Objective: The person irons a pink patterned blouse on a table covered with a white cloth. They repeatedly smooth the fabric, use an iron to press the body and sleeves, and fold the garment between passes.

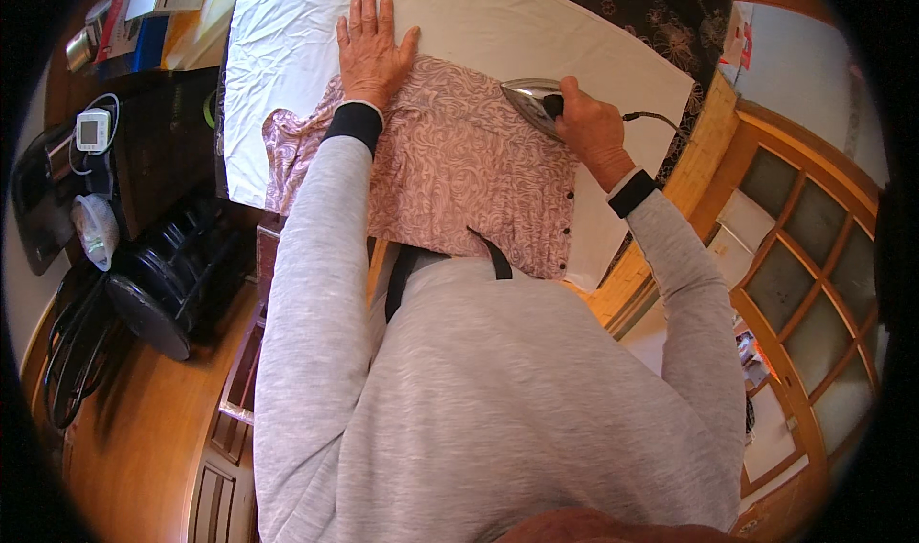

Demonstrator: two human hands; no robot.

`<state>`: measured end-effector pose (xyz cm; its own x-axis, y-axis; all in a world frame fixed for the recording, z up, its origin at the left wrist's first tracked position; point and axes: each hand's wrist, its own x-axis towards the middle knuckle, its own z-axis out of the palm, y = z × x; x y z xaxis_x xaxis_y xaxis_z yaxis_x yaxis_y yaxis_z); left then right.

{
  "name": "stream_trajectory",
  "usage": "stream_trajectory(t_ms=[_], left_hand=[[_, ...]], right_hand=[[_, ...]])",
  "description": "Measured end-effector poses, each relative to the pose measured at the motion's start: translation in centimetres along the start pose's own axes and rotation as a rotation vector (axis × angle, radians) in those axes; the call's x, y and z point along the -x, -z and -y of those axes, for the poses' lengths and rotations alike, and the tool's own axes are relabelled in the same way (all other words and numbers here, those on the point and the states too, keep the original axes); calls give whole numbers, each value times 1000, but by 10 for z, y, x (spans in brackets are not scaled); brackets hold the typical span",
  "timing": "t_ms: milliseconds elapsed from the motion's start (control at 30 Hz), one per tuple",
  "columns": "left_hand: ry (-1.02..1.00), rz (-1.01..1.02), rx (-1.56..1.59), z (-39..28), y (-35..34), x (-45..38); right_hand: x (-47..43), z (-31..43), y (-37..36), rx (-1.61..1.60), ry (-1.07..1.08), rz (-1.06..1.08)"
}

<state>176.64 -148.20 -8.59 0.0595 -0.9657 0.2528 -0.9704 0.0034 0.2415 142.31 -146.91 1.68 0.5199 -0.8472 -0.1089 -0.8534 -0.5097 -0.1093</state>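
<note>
A pink garment with a swirl pattern [459, 170] and dark buttons along its right edge lies on a white cloth [495, 19]. My left hand [375, 55] rests palm down with fingers spread, across the garment's upper edge and the white cloth. In my right hand [592, 123] is the handle of a clothes iron [530, 98]; its pointed tip faces left, at the garment's upper right edge. The iron's cord [659, 117] runs off to the right. A dark strap end [494, 252] lies over the garment's lower part, close to my body.
Papers and folders [169, 12] are stacked at the upper left. Below them are a blood pressure monitor [93, 131], a mesh-like bowl [95, 231] and a black round-seated stool [147, 317]. A dark flowered cloth [646, 12] shows beneath the white one. A glass-paned wooden door [811, 263] stands right.
</note>
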Motion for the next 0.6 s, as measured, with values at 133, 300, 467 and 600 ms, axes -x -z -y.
stream_trajectory(t_ms=[133,300,467,600], left_hand=[[5,-18,16,-2,1,-1],[8,-16,14,-2,3,0],[8,-15,18,-4,5,0],[6,-26,17,-4,5,0]], right_hand=[[-5,-1,0,-25,75,-30],[-20,12,0,-59,190,-94],[-44,28,-1,-46,158,-64],[-63,37,2,-41,91,-84]])
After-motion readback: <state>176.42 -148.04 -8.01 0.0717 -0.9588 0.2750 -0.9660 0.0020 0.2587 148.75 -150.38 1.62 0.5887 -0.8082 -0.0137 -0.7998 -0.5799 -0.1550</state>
